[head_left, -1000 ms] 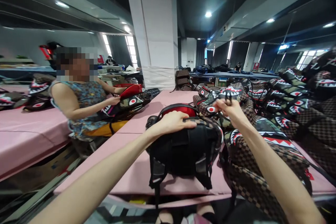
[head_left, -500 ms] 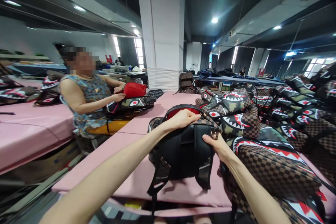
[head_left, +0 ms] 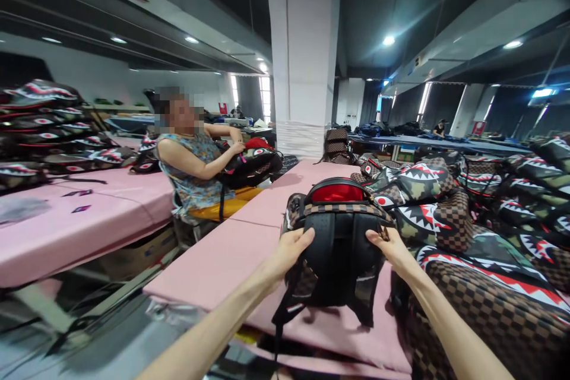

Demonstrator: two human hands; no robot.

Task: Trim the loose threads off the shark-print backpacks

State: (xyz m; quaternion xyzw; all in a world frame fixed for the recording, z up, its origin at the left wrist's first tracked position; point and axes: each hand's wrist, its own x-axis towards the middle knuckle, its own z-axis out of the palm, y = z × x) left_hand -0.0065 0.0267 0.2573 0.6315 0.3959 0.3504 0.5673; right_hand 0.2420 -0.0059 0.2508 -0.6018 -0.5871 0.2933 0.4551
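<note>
A black backpack (head_left: 339, 249) with a red lining at its open top and checkered brown trim stands upright on the pink table (head_left: 231, 255), its back panel and straps facing me. My left hand (head_left: 291, 246) grips its left side and my right hand (head_left: 386, 244) grips its right side, near the tops of the shoulder straps. The straps hang down over the table's near edge.
A heap of shark-mouth backpacks (head_left: 467, 231) in camouflage and brown check fills the table to the right. A seated co-worker (head_left: 189, 157) at left handles another backpack (head_left: 252, 163). More bags (head_left: 44, 124) are stacked far left. A white pillar (head_left: 305, 53) stands behind.
My left hand came off the top of the backpack down to its left side. My right hand moved from the heap to the bag's right side. The co-worker lifted a bag.
</note>
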